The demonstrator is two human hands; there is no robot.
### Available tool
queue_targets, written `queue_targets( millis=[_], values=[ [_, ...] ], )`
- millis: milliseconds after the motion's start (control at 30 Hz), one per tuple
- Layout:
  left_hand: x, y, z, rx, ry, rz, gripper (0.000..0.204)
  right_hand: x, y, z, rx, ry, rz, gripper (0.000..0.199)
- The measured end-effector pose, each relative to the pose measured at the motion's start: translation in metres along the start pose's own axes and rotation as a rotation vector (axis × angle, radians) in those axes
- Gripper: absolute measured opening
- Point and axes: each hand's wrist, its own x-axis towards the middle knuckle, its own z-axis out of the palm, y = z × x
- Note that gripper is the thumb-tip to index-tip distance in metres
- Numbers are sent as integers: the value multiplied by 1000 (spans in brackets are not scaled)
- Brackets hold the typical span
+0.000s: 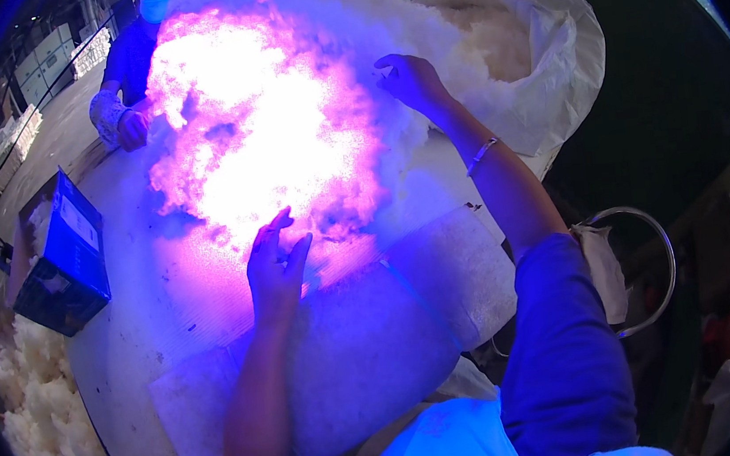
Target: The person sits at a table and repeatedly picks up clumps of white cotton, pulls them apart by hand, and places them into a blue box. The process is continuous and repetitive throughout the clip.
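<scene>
A large heap of loose fluffy fibre, like raw cotton (pixel 350 131), lies on the table under a glaring violet-pink light that washes out its middle. At its near edge, my left hand (pixel 276 271) hovers with fingers and thumb apart, holding nothing that I can see. My right hand (pixel 414 85) reaches to the right side of the heap. Its fingers are loosely bent with a gap between them, and no object shows in it. A thin bracelet (pixel 482 155) circles my right wrist.
Across the table, another person's hand (pixel 133 129) rests by the heap's left side. A blue box (pixel 74 250) stands on the left edge. More pale fibre (pixel 42 413) is piled below it. A white plastic bag (pixel 565 56) holds fibre at the far right. A pale sheet (pixel 369 352) covers the table's near side.
</scene>
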Motion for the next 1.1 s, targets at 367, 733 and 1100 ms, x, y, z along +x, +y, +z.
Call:
queue_targets(
  millis=[367,733,1100],
  values=[
    [1,5,1,-95,83,183,65,-69,-63,14,341,33,-333,8],
    [-6,-2,2,-173,-44,-86,27,-71,-103,2,816,-328,-73,12],
    [-1,-1,0,-71,-13,-3,34,-3,-3,26,-87,-32,-48,23]
  ],
)
